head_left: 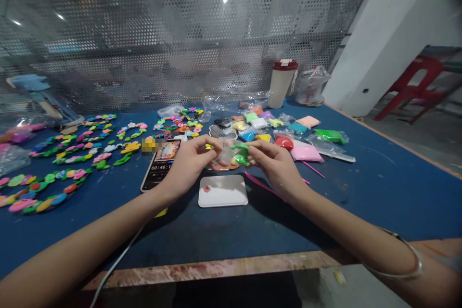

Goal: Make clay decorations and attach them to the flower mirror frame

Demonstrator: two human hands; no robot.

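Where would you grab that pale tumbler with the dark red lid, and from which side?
I'd wrap the middle of the tumbler, below its lid, probably from the front: it stands upright, tall and rounded, while a clear bag sits to its right.

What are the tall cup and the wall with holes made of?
The tall cup looks like smooth plastic or painted metal; its even, pale sides fit both. The wall seems to be thin metal sheet, grey and slightly shiny, with rows of small punched holes.
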